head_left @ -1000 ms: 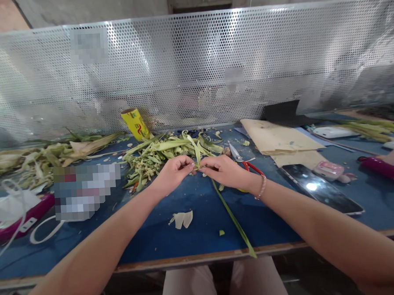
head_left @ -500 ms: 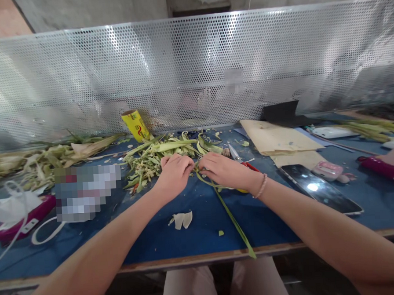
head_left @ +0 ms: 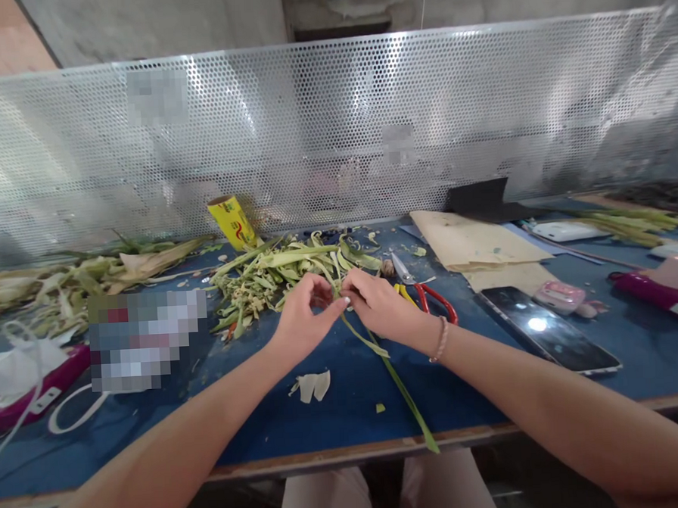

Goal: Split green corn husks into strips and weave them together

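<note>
My left hand (head_left: pixel 302 313) is closed over the blue table, thumb and fingers pinching a green leaf strip (head_left: pixel 407 402) near its upper end. Close against it, my right hand (head_left: pixel 378 301) has its fingers bent onto the same spot and grips the strip too. The strip's long tail runs down to the table's front edge, and a shorter twisted end hangs below the fingers. Just behind both hands lies a pile of pale green leaf strips (head_left: pixel 255 281). Scissors with red and yellow handles (head_left: pixel 441 302) rest beside my right hand, partly hidden by it.
A yellow tube (head_left: pixel 232 222) leans at the back against a perforated metal screen (head_left: pixel 320 118). On the right lie beige paper sheets (head_left: pixel 475 239), a phone (head_left: pixel 547 330) and a pink case (head_left: pixel 562 295). White scraps (head_left: pixel 313 386) lie in front. Purple power strips (head_left: pixel 653 290) sit at both sides.
My left hand has turned, opening a gap between thumb and fingers while still pinching. The strip's looped end now hangs loose, and more of the scissors shows. The view has tilted up slightly.
</note>
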{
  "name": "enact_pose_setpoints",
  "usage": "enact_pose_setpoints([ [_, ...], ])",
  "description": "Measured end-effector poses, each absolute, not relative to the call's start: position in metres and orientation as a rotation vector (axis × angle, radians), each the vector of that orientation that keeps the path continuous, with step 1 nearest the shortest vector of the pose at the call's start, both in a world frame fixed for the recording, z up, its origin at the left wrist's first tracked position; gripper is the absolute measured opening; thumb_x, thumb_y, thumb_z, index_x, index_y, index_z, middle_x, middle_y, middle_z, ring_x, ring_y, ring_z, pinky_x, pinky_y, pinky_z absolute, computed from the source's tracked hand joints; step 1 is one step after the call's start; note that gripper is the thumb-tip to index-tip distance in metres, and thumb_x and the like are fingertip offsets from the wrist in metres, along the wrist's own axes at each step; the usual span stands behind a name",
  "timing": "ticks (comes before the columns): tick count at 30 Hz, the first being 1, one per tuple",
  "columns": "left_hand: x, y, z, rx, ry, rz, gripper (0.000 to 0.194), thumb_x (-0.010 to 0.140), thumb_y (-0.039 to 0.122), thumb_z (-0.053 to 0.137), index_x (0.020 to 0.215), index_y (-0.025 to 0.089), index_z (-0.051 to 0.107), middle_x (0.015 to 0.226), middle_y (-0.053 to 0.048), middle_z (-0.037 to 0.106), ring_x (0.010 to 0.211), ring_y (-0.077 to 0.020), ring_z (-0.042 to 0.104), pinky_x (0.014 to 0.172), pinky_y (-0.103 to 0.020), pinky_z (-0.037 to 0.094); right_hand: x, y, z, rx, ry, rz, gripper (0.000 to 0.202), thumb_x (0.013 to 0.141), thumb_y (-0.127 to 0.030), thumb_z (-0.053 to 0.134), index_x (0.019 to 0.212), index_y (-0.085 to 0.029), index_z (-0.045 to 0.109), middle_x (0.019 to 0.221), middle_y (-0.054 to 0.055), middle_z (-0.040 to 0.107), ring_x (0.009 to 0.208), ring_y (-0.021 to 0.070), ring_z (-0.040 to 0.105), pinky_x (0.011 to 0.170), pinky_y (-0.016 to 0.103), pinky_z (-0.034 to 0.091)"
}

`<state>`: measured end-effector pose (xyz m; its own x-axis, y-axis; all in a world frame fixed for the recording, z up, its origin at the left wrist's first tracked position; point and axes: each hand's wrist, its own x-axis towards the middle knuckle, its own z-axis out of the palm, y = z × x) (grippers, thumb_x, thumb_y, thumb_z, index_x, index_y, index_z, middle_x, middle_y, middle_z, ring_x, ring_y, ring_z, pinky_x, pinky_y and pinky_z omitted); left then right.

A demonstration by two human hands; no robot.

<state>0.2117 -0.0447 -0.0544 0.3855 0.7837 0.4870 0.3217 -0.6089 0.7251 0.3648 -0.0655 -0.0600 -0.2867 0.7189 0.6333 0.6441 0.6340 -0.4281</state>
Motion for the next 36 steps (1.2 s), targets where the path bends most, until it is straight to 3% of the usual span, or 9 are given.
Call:
enact_pose_setpoints([
  [7, 0.218, -0.048, -0.049, 1.795, 0.810, 1.000, 0.013, 0.073, 0.026, 0.052, 0.075, 0.017, 0.043, 0.057, 0.004, 0.053, 0.049, -0.0093, 0.052, 0.052, -0.024, 0.043, 0.369, -0.065, -0.059, -1.038, -2.116, 0.005, 0.012, 0.082, -0.014, 0.035, 0.072, -0.019, 0.039, 0.065, 0.000, 0.044, 0.060, 0.0128, 0.042, 0.056, 0.023, 0.031],
  [15, 0.211, -0.044, -0.038, 1.786, 0.839, 0.919, 0.017, 0.070, 0.027, 0.056, 0.060, 0.014, 0.052, 0.051, 0.002, 0.053, 0.041, -0.0057, 0.044, 0.043, -0.021, 0.037, 0.371, -0.064, -0.055, -1.007, -2.086, 0.126, 0.015, 0.080, -0.016, 0.042, 0.066, -0.018, 0.044, 0.060, -0.003, 0.043, 0.054, 0.0082, 0.039, 0.053, 0.020, 0.030],
  [23, 0.209, -0.039, -0.039, 1.714, 0.852, 0.874, 0.018, 0.068, 0.028, 0.059, 0.058, 0.014, 0.054, 0.049, 0.002, 0.053, 0.039, -0.0048, 0.042, 0.040, -0.019, 0.034, 0.370, -0.064, -0.052, -1.062, -1.969, 0.397, 0.017, 0.079, -0.022, 0.046, 0.065, -0.016, 0.052, 0.053, -0.005, 0.042, 0.048, 0.0060, 0.034, 0.047, 0.019, 0.027],
  [27, 0.210, -0.039, -0.037, 1.660, 0.878, 0.856, 0.017, 0.068, 0.025, 0.058, 0.057, 0.013, 0.054, 0.049, 0.002, 0.053, 0.039, -0.0048, 0.042, 0.040, -0.019, 0.033, 0.374, -0.062, -0.052, -1.099, -2.035, 0.408, 0.011, 0.079, -0.023, 0.048, 0.072, -0.016, 0.053, 0.056, -0.004, 0.046, 0.049, 0.0073, 0.039, 0.048, 0.020, 0.031],
  [31, 0.208, -0.035, -0.039, 1.609, 0.908, 0.850, 0.021, 0.070, 0.028, 0.057, 0.056, 0.014, 0.052, 0.048, 0.003, 0.051, 0.037, -0.0042, 0.040, 0.039, -0.020, 0.031, 0.383, -0.060, -0.052, -0.987, -2.065, 0.109, 0.008, 0.076, -0.021, 0.052, 0.079, -0.015, 0.051, 0.077, 0.004, 0.052, 0.069, 0.0128, 0.049, 0.064, 0.026, 0.042],
  [34, 0.207, -0.032, -0.042, 1.608, 0.926, 0.846, 0.022, 0.070, 0.031, 0.056, 0.057, 0.014, 0.050, 0.048, 0.004, 0.049, 0.037, -0.0040, 0.038, 0.038, -0.020, 0.029, 0.388, -0.060, -0.049, -0.907, -2.075, -0.233, 0.011, 0.078, -0.017, 0.049, 0.089, -0.014, 0.050, 0.094, 0.010, 0.053, 0.093, 0.0185, 0.047, 0.085, 0.036, 0.037],
  [36, 0.207, -0.032, -0.043, 1.653, 0.939, 0.832, 0.022, 0.071, 0.032, 0.055, 0.058, 0.015, 0.048, 0.046, 0.005, 0.046, 0.036, -0.0041, 0.035, 0.039, -0.020, 0.028, 0.389, -0.060, -0.048, -0.903, -2.155, -0.330, 0.012, 0.080, -0.016, 0.046, 0.092, -0.015, 0.051, 0.097, 0.009, 0.055, 0.097, 0.0195, 0.047, 0.088, 0.038, 0.034],
])
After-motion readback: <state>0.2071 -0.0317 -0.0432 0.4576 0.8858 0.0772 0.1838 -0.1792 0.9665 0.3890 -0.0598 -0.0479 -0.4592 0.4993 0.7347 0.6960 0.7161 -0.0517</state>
